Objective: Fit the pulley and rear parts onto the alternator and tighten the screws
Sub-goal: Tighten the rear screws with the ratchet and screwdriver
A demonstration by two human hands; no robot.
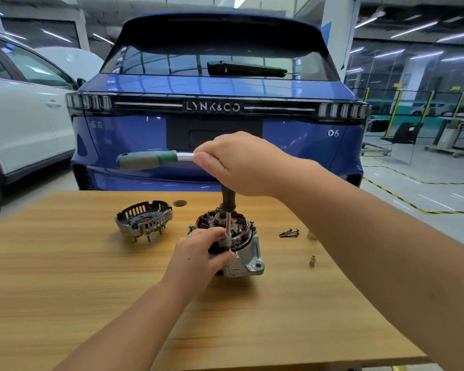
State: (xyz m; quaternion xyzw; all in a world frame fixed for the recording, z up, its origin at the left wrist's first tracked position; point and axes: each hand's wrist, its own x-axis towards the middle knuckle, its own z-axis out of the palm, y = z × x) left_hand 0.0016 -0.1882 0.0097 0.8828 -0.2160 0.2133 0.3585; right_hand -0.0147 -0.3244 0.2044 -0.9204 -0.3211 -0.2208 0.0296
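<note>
Standing upright on the wooden tabletop [65, 277], the alternator [233, 245] shows its copper windings on top and its silver housing with a mounting lug toward the right. The left hand [198, 253] curls its fingers round the alternator's near side and the foot of the extension bar [228, 228], which rises vertically from the housing's edge. The right hand [239, 164] closes over the head of a ratchet wrench [150, 159], whose green handle sticks out level to the left; a dark socket adapter [227, 198] hangs below that hand onto the bar. Left of the alternator, apart from it, lies the black and silver rear cover [144, 219], with a small round disc [180, 202] just behind it. To the right lie a few screws [289, 233] in a cluster, and nearer, a small socket bit [312, 261]. Beyond the tabletop stands a blue car [220, 103], with a white car [19, 116] on the left.
</note>
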